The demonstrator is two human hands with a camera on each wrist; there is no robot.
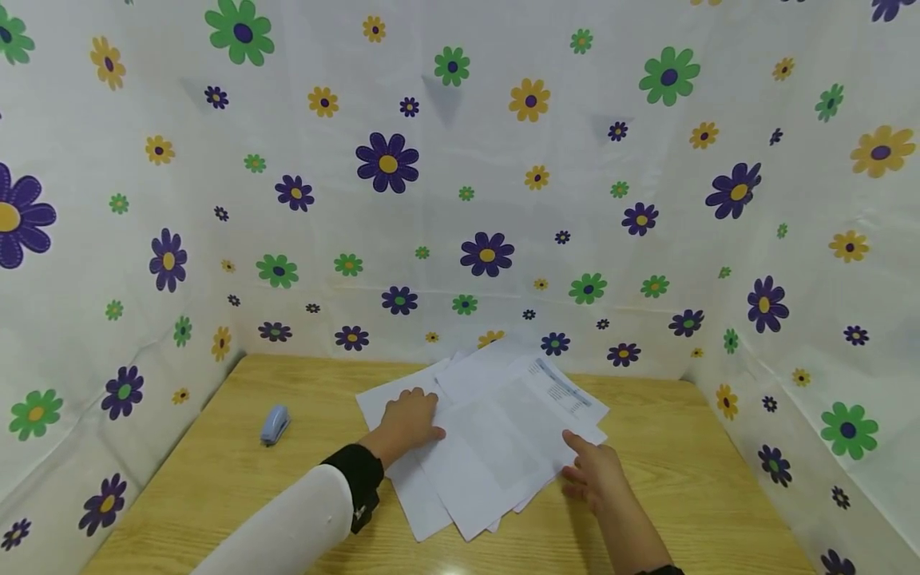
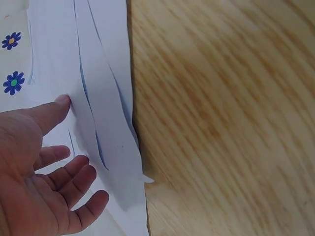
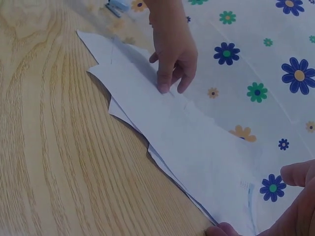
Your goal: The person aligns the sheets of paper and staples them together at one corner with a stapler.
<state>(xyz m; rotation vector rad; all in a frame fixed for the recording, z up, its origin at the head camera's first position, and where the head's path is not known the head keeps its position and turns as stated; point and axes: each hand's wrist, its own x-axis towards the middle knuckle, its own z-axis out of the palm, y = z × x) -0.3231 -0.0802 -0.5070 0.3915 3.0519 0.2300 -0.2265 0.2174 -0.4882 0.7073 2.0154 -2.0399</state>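
Several overlapping white sheets of paper (image 1: 496, 447) lie fanned out in an untidy pile on the wooden table. One sheet at the back right carries a printed blue-grey band and small text. My left hand (image 1: 410, 423) is over the pile's left side, thumb and loosely bent fingers touching the top sheets; in the left wrist view this hand (image 2: 54, 182) has its fingers spread apart over the paper. On the other side, my right hand (image 1: 596, 475) is at the pile's right edge, thumb and fingers apart. The right wrist view shows the right hand (image 3: 295, 211) only in part, beside the sheets.
A small light-blue stapler (image 1: 275, 424) stands on the table (image 1: 216, 487), left of the papers. White sheeting (image 1: 446, 160) with printed flowers encloses the table at the back and on both sides.
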